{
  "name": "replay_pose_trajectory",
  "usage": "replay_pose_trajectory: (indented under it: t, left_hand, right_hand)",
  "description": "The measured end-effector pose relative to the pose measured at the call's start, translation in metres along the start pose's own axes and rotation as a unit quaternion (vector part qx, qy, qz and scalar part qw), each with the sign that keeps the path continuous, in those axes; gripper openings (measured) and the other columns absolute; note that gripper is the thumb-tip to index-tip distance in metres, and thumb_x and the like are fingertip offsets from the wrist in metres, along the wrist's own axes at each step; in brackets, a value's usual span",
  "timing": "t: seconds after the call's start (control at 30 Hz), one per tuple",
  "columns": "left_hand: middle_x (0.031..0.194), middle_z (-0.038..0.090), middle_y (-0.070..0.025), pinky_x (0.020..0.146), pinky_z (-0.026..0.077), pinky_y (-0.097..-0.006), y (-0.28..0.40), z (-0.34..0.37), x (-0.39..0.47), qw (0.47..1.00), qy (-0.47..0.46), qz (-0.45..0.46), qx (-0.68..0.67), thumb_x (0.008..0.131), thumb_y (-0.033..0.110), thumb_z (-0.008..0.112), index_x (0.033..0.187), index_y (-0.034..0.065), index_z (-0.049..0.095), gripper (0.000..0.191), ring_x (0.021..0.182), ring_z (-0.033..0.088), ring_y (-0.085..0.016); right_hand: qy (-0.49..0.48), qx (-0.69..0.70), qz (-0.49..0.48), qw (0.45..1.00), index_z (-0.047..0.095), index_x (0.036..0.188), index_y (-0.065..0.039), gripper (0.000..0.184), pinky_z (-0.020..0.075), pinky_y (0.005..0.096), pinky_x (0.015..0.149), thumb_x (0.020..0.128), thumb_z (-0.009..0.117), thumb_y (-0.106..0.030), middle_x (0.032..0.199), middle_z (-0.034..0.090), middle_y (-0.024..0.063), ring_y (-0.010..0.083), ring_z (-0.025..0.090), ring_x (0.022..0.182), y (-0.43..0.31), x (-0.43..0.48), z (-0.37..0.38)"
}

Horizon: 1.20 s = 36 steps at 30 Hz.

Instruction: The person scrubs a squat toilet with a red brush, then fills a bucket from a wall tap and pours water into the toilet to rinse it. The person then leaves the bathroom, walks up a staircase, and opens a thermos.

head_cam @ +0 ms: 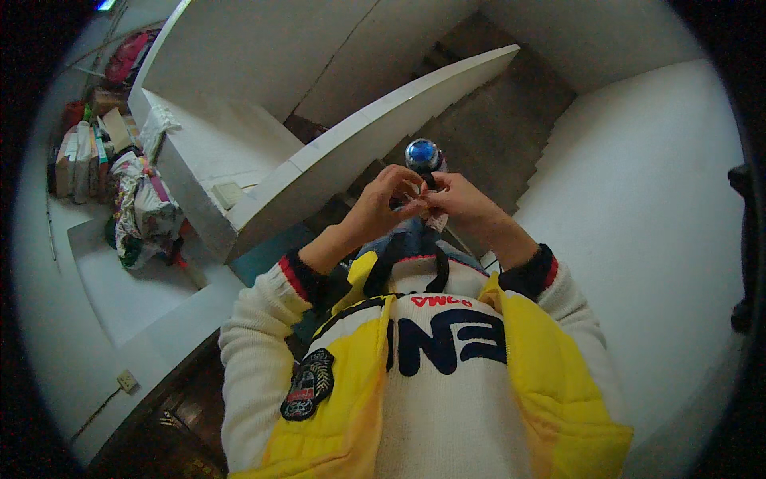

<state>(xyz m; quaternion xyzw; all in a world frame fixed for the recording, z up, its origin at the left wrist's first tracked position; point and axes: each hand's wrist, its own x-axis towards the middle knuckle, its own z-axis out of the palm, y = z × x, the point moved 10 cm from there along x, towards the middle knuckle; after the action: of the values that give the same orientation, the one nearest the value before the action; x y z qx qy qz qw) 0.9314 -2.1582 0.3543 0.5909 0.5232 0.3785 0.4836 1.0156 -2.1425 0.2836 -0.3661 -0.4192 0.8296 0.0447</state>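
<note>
In front of my chest, my left hand (386, 194) and my right hand (464, 196) meet, their fingertips together. A short black strap (428, 179) runs down into the pinch of my right thumb and fingers. Curled beside it, the left thumb and fingers touch the same spot; what they pinch, if anything, is too blurred to tell. Just beyond the fingertips is a round object (423, 154) with a shiny silver rim and a blue face, perhaps a flashlight or a bottle top. A pale pinkish piece (437, 222) shows below the hands, partly covered by them.
Beyond my hands a dark staircase (508, 114) runs between a white parapet (371, 129) and a white wall (634, 197). A white switch box (227, 194) sits by the parapet. To the left are stacked books (81, 158) and stuffed plastic bags (146, 206). A dark railing (748, 251) borders the right.
</note>
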Motion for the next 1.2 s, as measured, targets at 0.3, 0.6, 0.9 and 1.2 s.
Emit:
replay_pose_trajectory:
  t: [0.3,0.6,0.9,1.2]
  left_hand:
    - [0.111,0.057,-0.0128,0.086,0.046,-0.0326,-0.034,-0.002,0.043,0.988,-0.108,0.092,0.055,0.081,-0.002,0.057,0.116,0.0065,0.053,0.036,0.102,0.056,-0.023]
    - [0.091,0.060,-0.0112,0.069,0.048,-0.0307,-0.057,-0.009,0.050,0.994,-0.110,-0.008,-0.006,0.076,0.000,0.061,0.105,0.0031,0.053,0.030,0.078,0.058,-0.019]
    - [0.070,0.054,-0.0061,0.057,0.043,-0.0278,-0.103,-0.025,0.044,0.977,-0.143,-0.146,-0.058,0.074,0.010,0.060,0.085,-0.0007,0.054,0.016,0.065,0.051,-0.013]
    - [0.076,0.059,-0.0121,0.053,0.049,-0.0262,-0.119,-0.028,0.038,0.955,-0.095,-0.228,-0.162,0.077,0.012,0.059,0.091,-0.0004,0.045,0.024,0.060,0.059,-0.015]
  right_hand:
    - [-0.029,-0.105,0.053,0.993,0.057,0.094,-0.001,0.026,0.0419,0.0224,0.057,0.072,0.064,-0.011,0.073,0.056,0.0030,0.0093,0.053,0.066,-0.002,0.018,-0.003]
    - [-0.024,-0.096,0.086,0.991,0.055,0.088,-0.003,0.019,0.0415,0.0220,0.057,0.074,0.063,-0.013,0.072,0.053,0.0011,0.0085,0.051,0.064,-0.013,0.027,-0.008]
    - [-0.075,-0.218,0.065,0.971,0.055,0.104,-0.003,0.035,0.0436,0.0235,0.058,0.073,0.065,-0.015,0.074,0.058,0.0013,0.0086,0.054,0.066,-0.020,0.058,0.011]
    - [0.123,-0.234,-0.103,0.959,0.047,0.115,-0.006,0.050,0.0477,0.0251,0.068,0.071,0.070,-0.011,0.081,0.059,0.0055,0.0110,0.058,0.075,-0.097,0.023,-0.025]
